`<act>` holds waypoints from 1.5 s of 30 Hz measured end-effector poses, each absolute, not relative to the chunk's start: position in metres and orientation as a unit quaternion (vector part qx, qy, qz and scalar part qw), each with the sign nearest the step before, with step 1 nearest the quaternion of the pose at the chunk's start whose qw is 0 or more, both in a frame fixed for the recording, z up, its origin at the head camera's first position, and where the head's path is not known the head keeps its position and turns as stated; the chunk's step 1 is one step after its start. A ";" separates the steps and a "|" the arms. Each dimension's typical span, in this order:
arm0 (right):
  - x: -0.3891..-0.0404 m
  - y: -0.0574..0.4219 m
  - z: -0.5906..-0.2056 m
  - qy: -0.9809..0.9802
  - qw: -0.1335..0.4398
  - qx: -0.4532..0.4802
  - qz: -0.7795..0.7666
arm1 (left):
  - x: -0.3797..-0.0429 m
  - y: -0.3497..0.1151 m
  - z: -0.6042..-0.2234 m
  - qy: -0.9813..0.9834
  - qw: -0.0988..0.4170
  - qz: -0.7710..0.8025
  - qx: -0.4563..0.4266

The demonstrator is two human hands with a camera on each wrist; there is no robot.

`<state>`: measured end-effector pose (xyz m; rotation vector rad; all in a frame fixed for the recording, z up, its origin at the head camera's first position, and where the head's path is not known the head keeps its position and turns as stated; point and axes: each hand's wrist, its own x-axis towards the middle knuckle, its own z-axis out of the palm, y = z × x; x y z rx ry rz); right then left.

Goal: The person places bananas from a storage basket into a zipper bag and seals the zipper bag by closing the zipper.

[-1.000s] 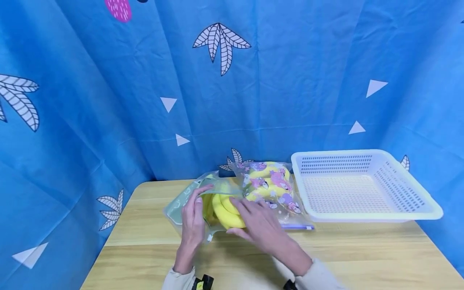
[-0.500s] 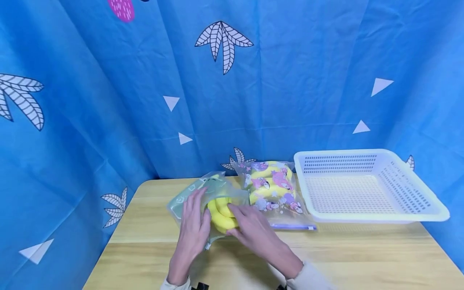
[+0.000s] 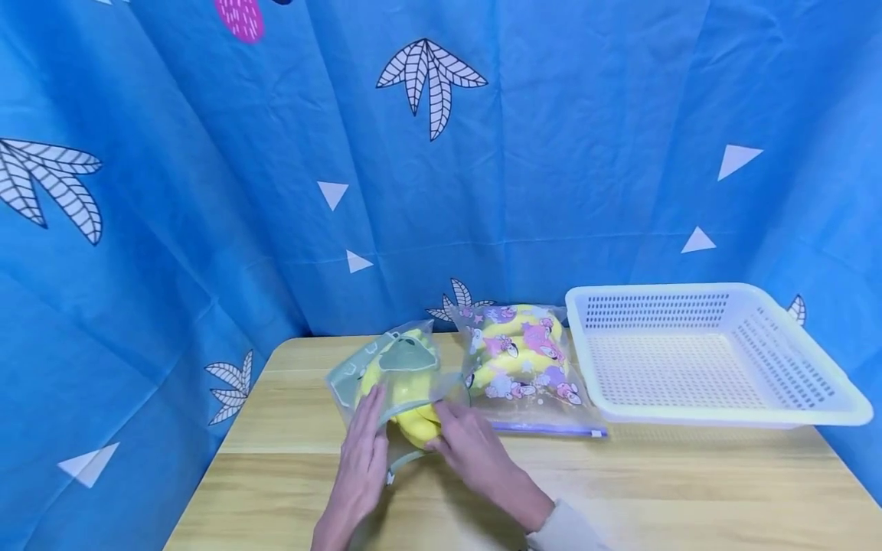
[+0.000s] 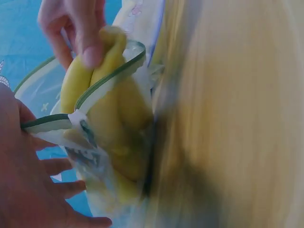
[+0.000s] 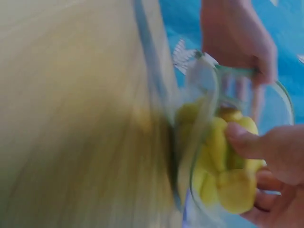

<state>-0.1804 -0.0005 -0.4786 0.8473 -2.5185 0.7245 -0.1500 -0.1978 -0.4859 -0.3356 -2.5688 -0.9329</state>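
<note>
A bunch of yellow bananas (image 3: 417,430) lies partly inside a clear zip bag (image 3: 406,357) with green print, its mouth facing the person. My right hand (image 3: 474,450) grips the near end of the bunch, thumb on top in the right wrist view. My left hand (image 3: 361,458) lies along the bag's left side; in the left wrist view its fingers (image 4: 59,166) spread against the plastic, and the bag's green rim runs in at the thumb. More yellow fruit shows through the plastic toward the far end. The right fingertips are partly hidden.
A second zip bag (image 3: 530,405) with pink and purple print holds bananas, just right of the first. Farther right stands a white plastic basket (image 3: 678,367). A blue patterned curtain (image 3: 537,176) hangs behind the wooden table (image 3: 289,428).
The bananas have gone deeper into the green-printed bag, pushed away from the person by the right hand. The left hand has shifted slightly down along the bag's side.
</note>
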 end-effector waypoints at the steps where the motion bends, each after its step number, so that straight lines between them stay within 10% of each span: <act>1: -0.182 -0.008 -0.481 -0.896 0.216 0.301 0.245 | -0.149 -0.198 -0.486 -0.913 0.198 -0.333 -0.124; 5: -0.197 -0.037 -0.484 -0.894 0.252 0.302 0.216 | -0.148 -0.201 -0.486 -0.902 0.212 -0.347 -0.141; 13: -0.210 -0.051 -0.486 -0.889 0.101 0.277 0.350 | -0.146 -0.209 -0.489 -0.912 0.177 -0.351 -0.114; 22: -0.224 -0.058 -0.508 -0.860 0.204 0.276 0.377 | -0.149 -0.211 -0.489 -0.905 0.180 -0.367 -0.120; 32: -0.227 -0.043 -0.514 -0.872 0.064 0.281 0.395 | -0.146 -0.221 -0.499 -0.906 0.162 -0.371 -0.126; 39: -0.204 -0.024 -0.491 -0.846 0.037 0.212 0.487 | -0.123 -0.238 -0.499 -0.810 -0.006 -0.587 -0.003; 45: -0.176 -0.023 -0.494 -0.753 -0.187 0.186 0.603 | -0.115 -0.245 -0.503 -0.717 -0.044 -0.682 0.133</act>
